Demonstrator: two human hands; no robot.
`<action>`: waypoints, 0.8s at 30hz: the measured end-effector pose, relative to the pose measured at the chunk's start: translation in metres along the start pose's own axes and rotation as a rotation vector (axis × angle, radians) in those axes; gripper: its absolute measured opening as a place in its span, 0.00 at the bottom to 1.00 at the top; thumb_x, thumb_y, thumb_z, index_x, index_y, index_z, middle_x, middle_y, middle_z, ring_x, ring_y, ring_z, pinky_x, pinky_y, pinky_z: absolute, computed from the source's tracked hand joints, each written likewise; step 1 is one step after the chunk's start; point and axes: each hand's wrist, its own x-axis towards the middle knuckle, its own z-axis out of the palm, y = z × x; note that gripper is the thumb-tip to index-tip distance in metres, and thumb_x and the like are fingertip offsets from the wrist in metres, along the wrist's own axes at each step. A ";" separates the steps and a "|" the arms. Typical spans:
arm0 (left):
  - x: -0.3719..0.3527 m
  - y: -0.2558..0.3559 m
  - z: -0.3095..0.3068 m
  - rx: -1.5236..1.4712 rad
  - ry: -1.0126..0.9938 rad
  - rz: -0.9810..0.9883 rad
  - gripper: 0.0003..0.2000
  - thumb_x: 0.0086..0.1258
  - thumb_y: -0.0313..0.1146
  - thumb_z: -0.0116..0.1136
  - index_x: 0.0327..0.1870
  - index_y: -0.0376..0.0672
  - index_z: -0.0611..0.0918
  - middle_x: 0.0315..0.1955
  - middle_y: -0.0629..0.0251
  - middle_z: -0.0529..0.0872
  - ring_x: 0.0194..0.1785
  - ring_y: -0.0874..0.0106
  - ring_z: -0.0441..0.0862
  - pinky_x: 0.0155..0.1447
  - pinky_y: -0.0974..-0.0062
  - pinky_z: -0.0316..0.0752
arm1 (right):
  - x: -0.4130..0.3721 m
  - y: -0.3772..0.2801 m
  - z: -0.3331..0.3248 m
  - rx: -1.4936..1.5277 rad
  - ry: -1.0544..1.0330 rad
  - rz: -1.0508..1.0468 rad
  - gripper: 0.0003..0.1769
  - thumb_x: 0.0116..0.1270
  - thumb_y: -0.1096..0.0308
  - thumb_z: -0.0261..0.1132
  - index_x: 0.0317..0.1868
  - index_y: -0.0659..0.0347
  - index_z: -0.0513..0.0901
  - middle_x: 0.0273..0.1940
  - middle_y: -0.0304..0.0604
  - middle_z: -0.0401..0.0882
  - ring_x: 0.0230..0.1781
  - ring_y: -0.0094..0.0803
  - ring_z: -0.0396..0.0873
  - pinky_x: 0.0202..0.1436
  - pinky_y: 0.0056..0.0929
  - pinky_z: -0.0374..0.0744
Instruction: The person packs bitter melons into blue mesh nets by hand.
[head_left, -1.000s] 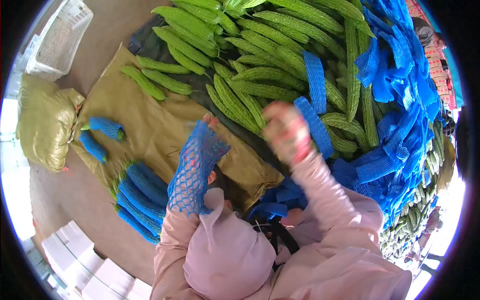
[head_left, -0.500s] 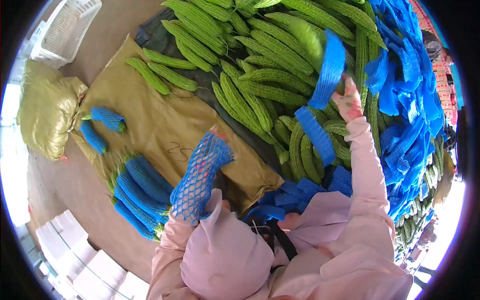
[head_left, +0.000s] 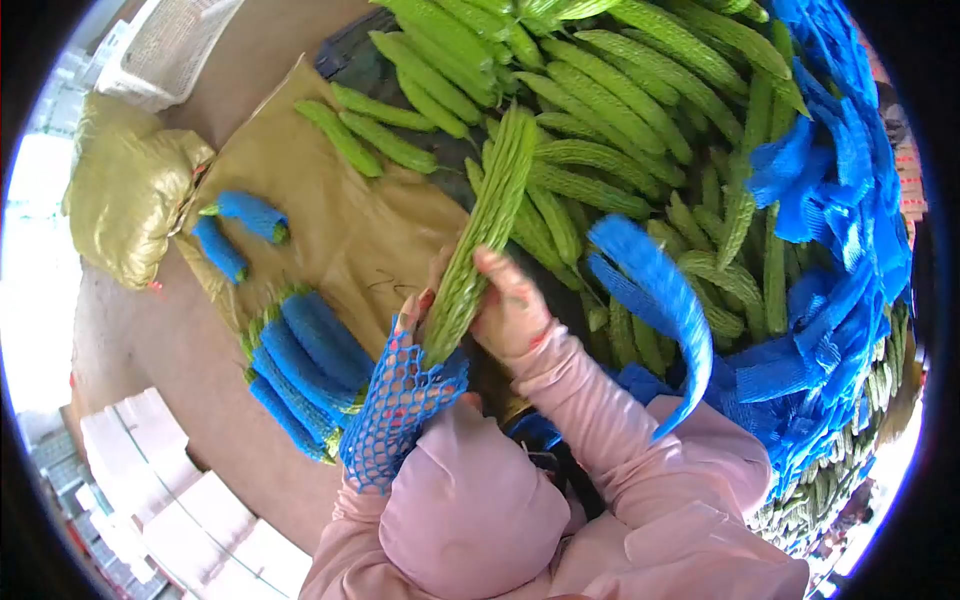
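A long green bitter melon (head_left: 484, 232) is held upright on a slant between my two hands. My right hand (head_left: 512, 308) is closed round its right side near the lower end. My left hand (head_left: 405, 325) has a blue foam net (head_left: 395, 405) stretched over it and the wrist, and its fingertips touch the melon's lower left side. The melon's lower end meets the net's opening. Blue net sleeves (head_left: 655, 300) hang curved beside my right forearm. Several netted melons (head_left: 310, 350) lie in a row at the left.
Bare bitter melons (head_left: 600, 100) are heaped at the top and right. Blue nets (head_left: 840, 300) pile up along the right side. A tan sack (head_left: 340, 215) lies flat under the netted melons. A stuffed sack (head_left: 125, 195), a white crate (head_left: 170, 50) and white boxes (head_left: 135, 435) stand at the left.
My right hand has come from the melon heap to my left hand with a bitter melon. The blue sleeves near my right arm have swung and bent. The view has shifted slightly.
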 end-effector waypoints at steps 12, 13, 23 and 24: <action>-0.036 0.016 -0.009 0.153 0.012 0.069 0.30 0.66 0.28 0.59 0.68 0.35 0.63 0.58 0.53 0.74 0.63 0.61 0.72 0.64 0.67 0.71 | -0.030 0.097 -0.057 0.031 -0.068 0.382 0.23 0.73 0.56 0.53 0.60 0.63 0.72 0.58 0.45 0.73 0.61 0.32 0.69 0.63 0.32 0.69; -0.035 0.016 -0.009 0.164 0.004 0.067 0.30 0.66 0.28 0.58 0.68 0.35 0.63 0.58 0.53 0.74 0.63 0.61 0.73 0.64 0.67 0.70 | -0.035 0.093 -0.050 -0.424 -0.183 0.282 0.20 0.72 0.58 0.55 0.58 0.59 0.77 0.57 0.41 0.73 0.59 0.26 0.69 0.58 0.28 0.71; -0.046 0.033 -0.004 0.210 0.130 0.097 0.28 0.65 0.25 0.57 0.67 0.34 0.64 0.55 0.52 0.76 0.62 0.61 0.73 0.65 0.67 0.69 | 0.045 0.049 -0.040 -0.795 0.133 0.234 0.10 0.66 0.62 0.65 0.37 0.61 0.81 0.29 0.30 0.78 0.30 0.15 0.73 0.36 0.17 0.71; -0.047 0.036 -0.003 0.210 0.142 0.096 0.28 0.65 0.25 0.57 0.67 0.34 0.64 0.55 0.52 0.76 0.62 0.61 0.74 0.65 0.67 0.68 | 0.056 0.048 -0.052 -0.844 0.165 0.253 0.10 0.65 0.63 0.65 0.37 0.61 0.81 0.30 0.31 0.79 0.30 0.17 0.74 0.37 0.18 0.73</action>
